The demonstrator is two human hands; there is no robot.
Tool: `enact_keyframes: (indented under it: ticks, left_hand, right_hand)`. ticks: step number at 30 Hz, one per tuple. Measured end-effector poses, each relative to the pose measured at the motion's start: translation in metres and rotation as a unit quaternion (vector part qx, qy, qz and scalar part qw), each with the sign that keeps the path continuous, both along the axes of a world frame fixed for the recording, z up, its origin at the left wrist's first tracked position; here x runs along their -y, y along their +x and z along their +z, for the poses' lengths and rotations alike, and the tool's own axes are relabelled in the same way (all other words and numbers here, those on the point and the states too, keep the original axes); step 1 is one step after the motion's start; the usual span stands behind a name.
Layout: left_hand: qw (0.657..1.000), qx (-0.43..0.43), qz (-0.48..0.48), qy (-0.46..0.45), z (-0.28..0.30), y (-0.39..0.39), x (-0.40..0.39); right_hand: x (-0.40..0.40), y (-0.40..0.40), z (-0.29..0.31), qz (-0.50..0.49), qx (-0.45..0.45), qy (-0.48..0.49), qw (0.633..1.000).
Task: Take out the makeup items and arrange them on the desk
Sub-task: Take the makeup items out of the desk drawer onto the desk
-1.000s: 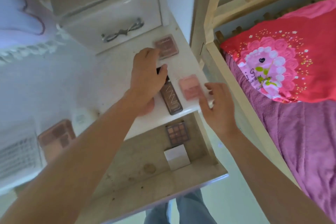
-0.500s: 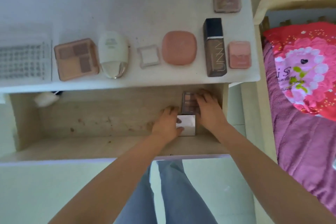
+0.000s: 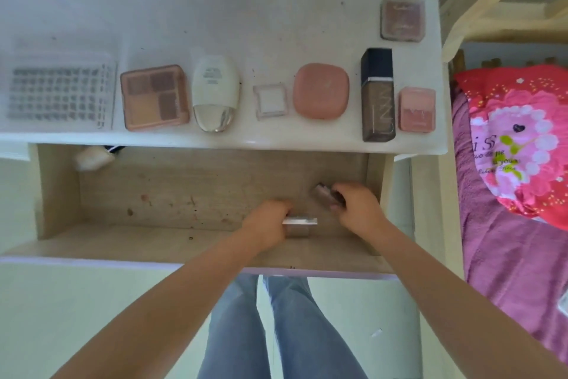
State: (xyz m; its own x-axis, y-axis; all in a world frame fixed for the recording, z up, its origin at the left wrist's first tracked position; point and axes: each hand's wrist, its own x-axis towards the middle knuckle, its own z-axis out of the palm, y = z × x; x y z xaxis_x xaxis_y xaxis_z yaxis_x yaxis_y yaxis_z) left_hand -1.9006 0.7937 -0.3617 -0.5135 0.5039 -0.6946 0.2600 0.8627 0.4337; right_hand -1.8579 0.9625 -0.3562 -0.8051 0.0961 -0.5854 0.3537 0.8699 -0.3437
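Both hands are inside the open wooden drawer (image 3: 196, 188). My left hand (image 3: 266, 225) grips a small white square case (image 3: 299, 221), lifted on edge. My right hand (image 3: 358, 206) grips a brown eyeshadow palette (image 3: 322, 192), tilted up off the drawer floor. On the white desk (image 3: 215, 25) a row of makeup lies along the front edge: a four-shade palette (image 3: 153, 97), a white bottle (image 3: 215, 92), a clear square case (image 3: 270, 101), a pink compact (image 3: 320, 90), a brown foundation bottle (image 3: 377, 95) and a small pink blush (image 3: 417, 109). Another blush (image 3: 402, 19) sits behind them.
A clear lash tray (image 3: 61, 92) lies at the desk's left. A white puff or brush (image 3: 92, 158) sits in the drawer's back left corner. A bed with a pink blanket and red pillow (image 3: 519, 145) stands close on the right, its wooden frame (image 3: 479, 3) beside the desk.
A second ago both hands were on the desk by the foundation bottle and pink blush. They went down into the drawer and now have lifted the white case and the palette off its floor.
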Motion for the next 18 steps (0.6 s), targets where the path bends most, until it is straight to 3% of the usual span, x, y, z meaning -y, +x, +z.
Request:
enact_keyframes:
  ticks: [5, 9, 11, 14, 18]
  left_hand:
    - [0.996, 0.004, 0.041, 0.077, 0.071, -0.032, 0.017]
    - [0.95, 0.029, 0.208, 0.229, 0.129, -0.074, 0.017]
    - [0.905, 0.004, 0.291, 0.309, 0.141, -0.099, 0.01]
    - [0.853, -0.043, 0.376, 0.361, 0.147, -0.143, -0.008]
    - [0.843, -0.062, 0.413, 0.34, 0.138, -0.201, -0.031]
  right_hand:
    - [-0.007, 0.001, 0.067, -0.145, -0.117, -0.152, 0.971]
    - [-0.022, -0.033, 0.12, -0.3, -0.226, -0.323, 0.869]
    - [-0.03, -0.062, 0.137, -0.319, -0.27, -0.336, 0.844]
    - [-0.04, -0.115, 0.153, -0.34, -0.313, -0.322, 0.826]
    - [-0.05, -0.177, 0.144, -0.348, -0.286, -0.276, 0.849]
